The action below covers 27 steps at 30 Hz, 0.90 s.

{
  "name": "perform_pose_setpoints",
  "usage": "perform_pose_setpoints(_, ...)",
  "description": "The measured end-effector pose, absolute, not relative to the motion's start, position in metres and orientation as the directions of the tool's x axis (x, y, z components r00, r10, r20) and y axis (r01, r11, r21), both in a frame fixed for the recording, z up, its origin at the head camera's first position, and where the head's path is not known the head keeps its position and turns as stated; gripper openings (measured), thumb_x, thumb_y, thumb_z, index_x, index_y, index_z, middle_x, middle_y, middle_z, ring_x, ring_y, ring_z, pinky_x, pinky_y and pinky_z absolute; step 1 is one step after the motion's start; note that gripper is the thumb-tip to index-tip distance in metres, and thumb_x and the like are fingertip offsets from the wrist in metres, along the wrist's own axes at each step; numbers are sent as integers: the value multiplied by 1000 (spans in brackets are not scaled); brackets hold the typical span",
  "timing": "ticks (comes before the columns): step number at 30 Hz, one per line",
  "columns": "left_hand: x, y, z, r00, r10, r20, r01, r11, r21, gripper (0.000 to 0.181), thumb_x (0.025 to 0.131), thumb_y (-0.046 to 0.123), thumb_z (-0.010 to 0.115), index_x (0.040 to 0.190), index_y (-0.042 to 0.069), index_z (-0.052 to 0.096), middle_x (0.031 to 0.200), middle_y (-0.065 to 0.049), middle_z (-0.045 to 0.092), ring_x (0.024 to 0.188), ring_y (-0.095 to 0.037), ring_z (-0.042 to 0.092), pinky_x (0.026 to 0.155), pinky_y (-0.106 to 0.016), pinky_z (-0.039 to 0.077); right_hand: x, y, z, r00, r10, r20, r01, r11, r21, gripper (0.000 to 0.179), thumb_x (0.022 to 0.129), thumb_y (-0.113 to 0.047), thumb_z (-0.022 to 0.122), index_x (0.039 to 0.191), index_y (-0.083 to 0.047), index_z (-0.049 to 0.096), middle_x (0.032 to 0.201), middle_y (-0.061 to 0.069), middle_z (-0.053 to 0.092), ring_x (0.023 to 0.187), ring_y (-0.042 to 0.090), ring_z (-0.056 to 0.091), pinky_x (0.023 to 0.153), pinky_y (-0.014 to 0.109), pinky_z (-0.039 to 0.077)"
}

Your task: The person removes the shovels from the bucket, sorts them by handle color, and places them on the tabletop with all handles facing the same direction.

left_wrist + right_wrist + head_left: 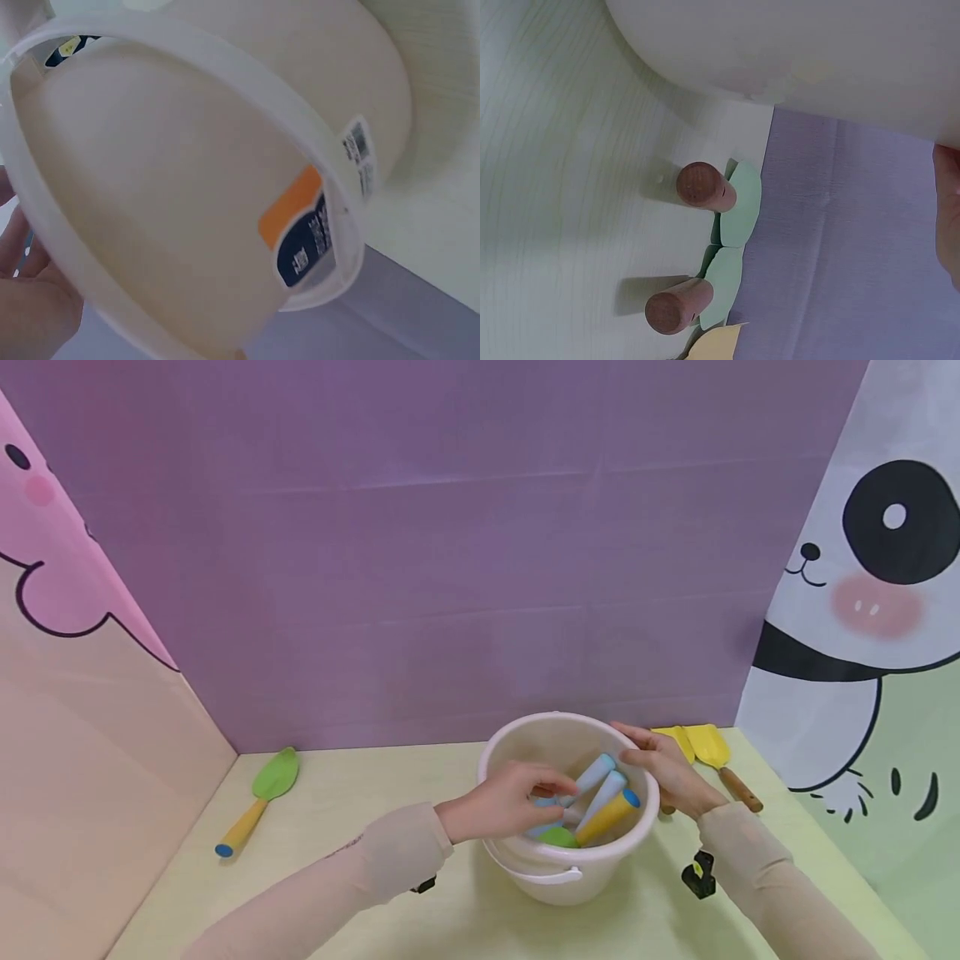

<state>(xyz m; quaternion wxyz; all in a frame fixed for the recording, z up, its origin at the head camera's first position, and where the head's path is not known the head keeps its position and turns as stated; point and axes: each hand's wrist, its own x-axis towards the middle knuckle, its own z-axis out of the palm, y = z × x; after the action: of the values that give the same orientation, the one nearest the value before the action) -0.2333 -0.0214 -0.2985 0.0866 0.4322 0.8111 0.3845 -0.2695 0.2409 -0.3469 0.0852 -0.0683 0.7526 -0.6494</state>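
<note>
A white bucket (567, 889) stands on the table, with several toy tools inside, among them light blue handles (597, 774) and a yellow handle with a blue end (611, 817). A green piece (558, 837) lies low in it. My left hand (510, 797) reaches over the near left rim, bent fingers and thumb among the blue handles; I cannot tell whether it grips one. My right hand (667, 768) holds the bucket's right rim, thumb over the edge and fingers against the outside. In the left wrist view a label (300, 240) shows on the bucket.
A green leaf-shaped trowel (277, 774) with a yellow handle lies at the left. Yellow shovels (708, 745) with brown handles lie at the right, behind my right hand. The right wrist view shows pale green heads (740, 202) with brown handles beside the bucket. A purple backdrop (420, 568) closes the back.
</note>
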Motion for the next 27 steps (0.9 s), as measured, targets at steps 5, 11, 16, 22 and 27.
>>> perform_pose_setpoints(5, -244, -1, -304, -654, 748, 111, 521, 340, 783, 30, 85, 7, 59, 114, 3, 63, 112, -9, 66, 102, -11, 61, 87, -14, 46, -271, 242, -348, -974, -222, -35, 5, 135, -991, 57, 90, -8, 48, 143, -1, 27, 142, 25, 33, 101, 7, 57, 85, 33, 52)
perform_pose_setpoints(11, -253, 15, -312, -676, 734, 67, 449, 339, 827, 29, 88, 14, 59, 116, 8, 63, 110, -2, 67, 100, -3, 60, 87, -15, 45, -273, 240, -350, -974, -223, -39, 5, 147, -989, 56, 91, -9, 49, 143, -4, 29, 143, 23, 34, 108, 12, 56, 87, 33, 51)
perform_pose_setpoints(16, -258, 27, -321, -676, 737, 20, 422, 365, 830, 28, 88, 22, 60, 115, 14, 64, 108, 8, 66, 100, 1, 58, 87, -15, 45, -272, 239, -352, -975, -219, -41, 9, 144, -990, 56, 90, -8, 48, 143, -2, 29, 140, 21, 38, 116, 25, 52, 86, 32, 51)
perform_pose_setpoints(22, -265, 37, -326, -673, 739, -5, 410, 379, 830, 29, 89, 18, 59, 117, 14, 63, 112, 6, 65, 104, -3, 58, 90, -15, 44, -273, 238, -354, -974, -224, -38, 5, 146, -989, 57, 89, -8, 49, 142, -2, 29, 140, 23, 37, 105, 11, 56, 84, 29, 52)
perform_pose_setpoints(27, -267, 42, -329, -610, 787, -95, 423, 425, 801, 40, 88, 17, 60, 127, 13, 55, 123, 2, 60, 110, -6, 57, 90, -13, 44, -273, 239, -351, -975, -216, -44, 11, 155, -988, 56, 90, -8, 47, 143, -3, 28, 143, 23, 32, 111, 16, 53, 90, 37, 49)
